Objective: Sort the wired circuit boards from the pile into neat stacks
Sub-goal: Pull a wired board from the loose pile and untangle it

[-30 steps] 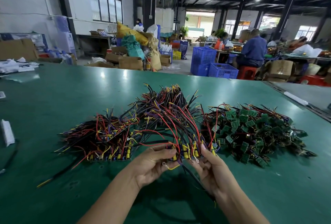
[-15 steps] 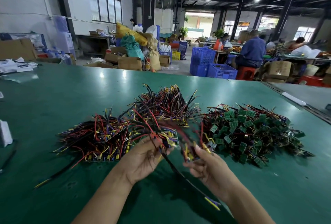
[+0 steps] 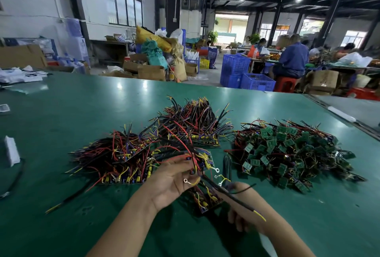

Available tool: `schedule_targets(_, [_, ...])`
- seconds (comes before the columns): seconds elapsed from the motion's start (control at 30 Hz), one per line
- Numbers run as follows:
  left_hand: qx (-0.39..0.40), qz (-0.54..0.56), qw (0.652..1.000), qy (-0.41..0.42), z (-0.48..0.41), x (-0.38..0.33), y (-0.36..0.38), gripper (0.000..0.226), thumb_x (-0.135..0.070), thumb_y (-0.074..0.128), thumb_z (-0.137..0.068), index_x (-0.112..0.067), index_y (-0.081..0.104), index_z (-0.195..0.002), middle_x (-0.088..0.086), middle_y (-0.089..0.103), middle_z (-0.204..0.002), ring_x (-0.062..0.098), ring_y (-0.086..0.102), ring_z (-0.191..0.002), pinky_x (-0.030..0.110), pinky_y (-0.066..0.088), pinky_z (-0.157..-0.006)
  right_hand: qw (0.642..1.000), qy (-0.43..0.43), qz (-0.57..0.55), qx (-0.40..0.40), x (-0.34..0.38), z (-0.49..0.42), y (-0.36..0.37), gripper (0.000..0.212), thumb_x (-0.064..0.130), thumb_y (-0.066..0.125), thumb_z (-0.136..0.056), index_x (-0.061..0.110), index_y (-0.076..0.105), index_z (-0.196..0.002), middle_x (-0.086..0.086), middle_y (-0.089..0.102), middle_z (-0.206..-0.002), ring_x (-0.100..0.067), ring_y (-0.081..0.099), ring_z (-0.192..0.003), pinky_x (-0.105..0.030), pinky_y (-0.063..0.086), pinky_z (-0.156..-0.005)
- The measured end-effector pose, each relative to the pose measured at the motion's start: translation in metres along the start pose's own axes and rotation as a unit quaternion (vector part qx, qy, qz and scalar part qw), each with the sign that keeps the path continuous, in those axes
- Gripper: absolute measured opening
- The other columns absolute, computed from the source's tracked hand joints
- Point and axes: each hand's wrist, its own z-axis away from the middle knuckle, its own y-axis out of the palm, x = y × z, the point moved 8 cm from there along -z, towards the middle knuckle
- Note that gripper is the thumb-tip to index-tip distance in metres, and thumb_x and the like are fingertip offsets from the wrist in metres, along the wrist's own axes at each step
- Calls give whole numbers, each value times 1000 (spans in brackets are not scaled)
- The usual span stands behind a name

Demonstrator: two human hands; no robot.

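My left hand (image 3: 171,180) grips a wired circuit board (image 3: 204,161) by its red, black and yellow leads, just right of the left stack. Below it, my right hand (image 3: 246,211) is blurred; its curled fingers hold a second wired board (image 3: 205,202) low over the table, and a black lead with a yellow tip trails across the wrist. A flat stack of wired boards (image 3: 115,160) lies at the left, with another stack (image 3: 193,125) behind it. The loose pile of small green boards (image 3: 287,154) lies at the right.
The green table (image 3: 82,108) runs far to the left and back. On its left side lie a white block (image 3: 11,151) and a black cable (image 3: 15,178). A white tube (image 3: 341,113) lies along the right edge. Crates, boxes and seated workers are beyond.
The bundle held between both hands has been split. My left hand has drawn one board toward the left stack, and my right hand has dropped lower and nearer me with the other.
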Motion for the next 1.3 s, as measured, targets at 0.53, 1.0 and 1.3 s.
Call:
schedule_targets(0.53, [-47,-165,985,-10,3,10,3,26,-7,79,-58,-5,71,-82,11,72,-76,20,69,-63,24,51,-50,944,-224,-243,4,43,11,4,46,11,74,-73,19,61,-117,-6,66,-83,-24,66,-65,-30,53,-45])
schedule_targets(1.0, [-61,-191,980,17,3,15,7,23,-10,82,-55,-7,76,-77,12,72,-78,16,68,-67,23,51,-54,950,-245,-87,-173,42,12,-5,14,17,59,-94,27,68,-97,-8,69,-69,-27,66,-63,-48,56,-65])
schedule_targets(1.3, [-45,-189,981,13,2,20,9,26,-16,80,-61,-6,77,-85,10,74,-85,16,68,-74,25,53,-62,944,-197,-251,-83,37,8,-3,19,9,59,-96,9,66,-78,-7,59,-61,-27,59,-58,-43,59,-61])
